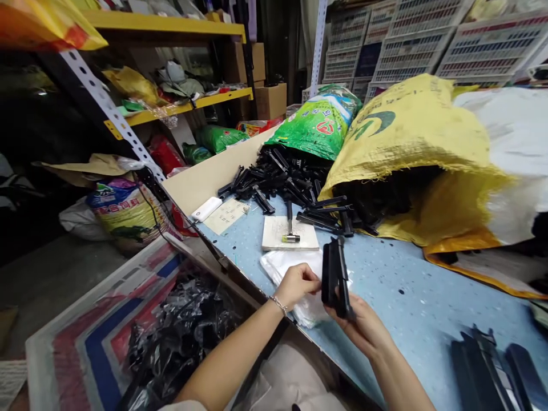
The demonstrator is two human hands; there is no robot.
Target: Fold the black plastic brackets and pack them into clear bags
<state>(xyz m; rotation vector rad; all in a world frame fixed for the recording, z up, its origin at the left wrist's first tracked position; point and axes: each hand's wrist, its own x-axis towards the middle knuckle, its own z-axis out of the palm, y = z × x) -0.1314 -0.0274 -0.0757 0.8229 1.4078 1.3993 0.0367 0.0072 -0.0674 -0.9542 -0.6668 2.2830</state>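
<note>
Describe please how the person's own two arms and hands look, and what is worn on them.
The left hand and right hand are bare, without gloves. A thin silver-coloured chain bracelet circles the left wrist. Both forearms are bare; a pale cloth, perhaps a sleeve, shows at the lower edge of the view.

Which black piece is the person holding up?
The black plastic piece standing in the right hand; the heaped black pieces lie on the blue table.

The right hand hides part of the black plastic piece; more pieces run out of view at the tabletop's right corner; the paper note's writing is too small to read.
</note>
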